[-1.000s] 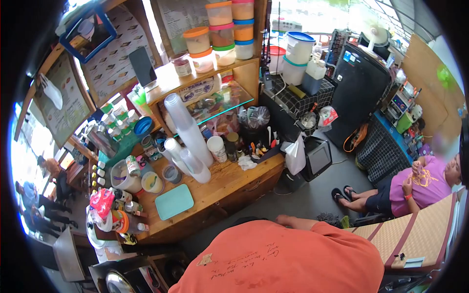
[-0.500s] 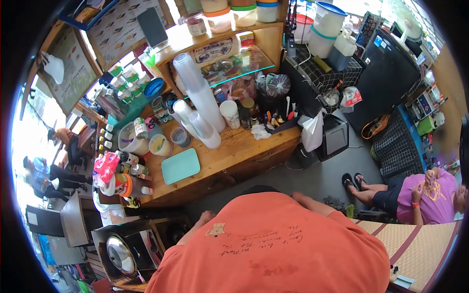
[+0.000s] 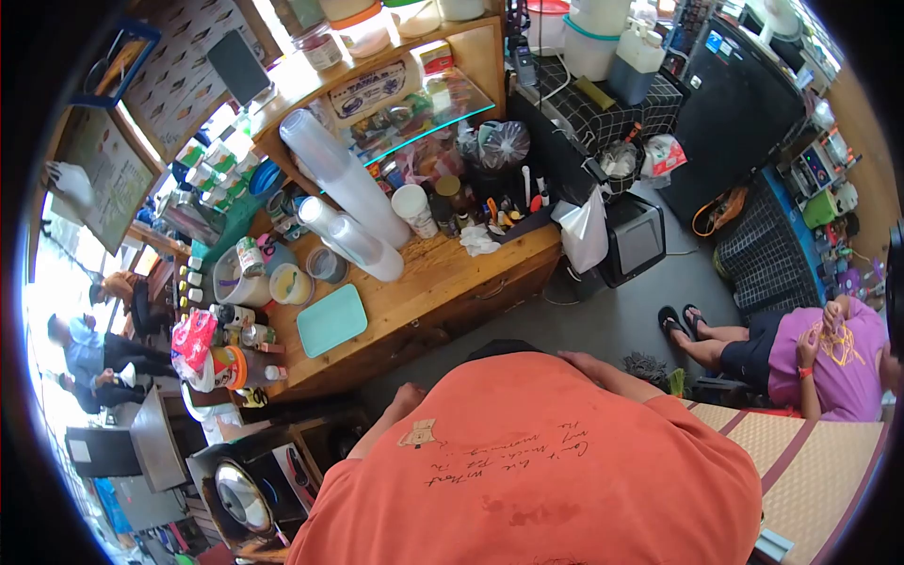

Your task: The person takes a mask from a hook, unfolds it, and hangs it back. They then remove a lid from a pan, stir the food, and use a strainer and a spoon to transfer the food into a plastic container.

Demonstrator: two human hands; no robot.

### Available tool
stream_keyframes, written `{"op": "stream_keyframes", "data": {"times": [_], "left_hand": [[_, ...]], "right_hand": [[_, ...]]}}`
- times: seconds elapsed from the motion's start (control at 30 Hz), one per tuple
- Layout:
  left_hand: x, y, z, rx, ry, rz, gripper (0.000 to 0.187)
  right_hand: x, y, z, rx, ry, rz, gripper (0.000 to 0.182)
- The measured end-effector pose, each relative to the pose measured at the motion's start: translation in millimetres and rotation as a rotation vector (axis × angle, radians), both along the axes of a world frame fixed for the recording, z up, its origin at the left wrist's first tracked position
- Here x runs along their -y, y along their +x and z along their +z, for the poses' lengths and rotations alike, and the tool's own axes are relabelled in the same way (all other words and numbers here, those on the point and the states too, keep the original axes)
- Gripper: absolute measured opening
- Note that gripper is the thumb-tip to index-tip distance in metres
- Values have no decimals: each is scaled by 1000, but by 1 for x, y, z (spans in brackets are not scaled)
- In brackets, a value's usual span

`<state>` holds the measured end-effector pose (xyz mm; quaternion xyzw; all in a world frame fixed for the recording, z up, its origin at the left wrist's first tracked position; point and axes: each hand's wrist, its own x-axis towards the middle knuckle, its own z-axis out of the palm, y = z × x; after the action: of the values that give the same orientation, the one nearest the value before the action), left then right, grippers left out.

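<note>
My left hand (image 3: 408,397) hangs at my side, left of my orange shirt (image 3: 532,461), between my body and the wooden counter (image 3: 424,325). On the other side, my right hand (image 3: 586,363) shows past the edge of the shirt, low beside my body. Fingers of both hands are mostly hidden or too small to make out, and no held thing shows. Nearest to the left hand on the counter lies a mint-green tray (image 3: 332,321). Behind it stand tall stacks of clear plastic cups (image 3: 344,179), a white tub (image 3: 414,209) and a yellowish container (image 3: 290,283).
A person in a purple shirt (image 3: 829,363) sits at the right, hands together near the chest. A black fridge (image 3: 739,122) stands at the back right. A white bag (image 3: 584,231) hangs at the counter's end. Round metal cookware (image 3: 243,494) is at lower left; a woven-topped surface (image 3: 810,461) is at lower right.
My view has shifted, so the counter and its things sit further left in the picture. My left hand appears slightly higher beside the shirt. Nothing on the counter has visibly been moved.
</note>
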<state>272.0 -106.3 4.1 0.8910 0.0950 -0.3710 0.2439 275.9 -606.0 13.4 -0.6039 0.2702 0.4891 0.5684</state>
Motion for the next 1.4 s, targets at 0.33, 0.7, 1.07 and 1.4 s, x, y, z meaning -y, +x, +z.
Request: {"op": "stream_keyframes", "data": {"times": [0.33, 0.7, 1.07, 1.4], "left_hand": [[14, -31, 25, 46, -91, 65, 36], [-43, -132, -59, -125, -56, 293, 34], [-74, -162, -42, -137, -24, 273, 34], [-119, -128, -54, -88, -13, 190, 34]], "right_hand": [[-2, 71, 42, 503, -140, 402, 36], [8, 84, -11, 336, -328, 925, 34], [75, 62, -159, 423, -394, 935, 36], [-101, 127, -1, 422, -354, 741, 38]]}}
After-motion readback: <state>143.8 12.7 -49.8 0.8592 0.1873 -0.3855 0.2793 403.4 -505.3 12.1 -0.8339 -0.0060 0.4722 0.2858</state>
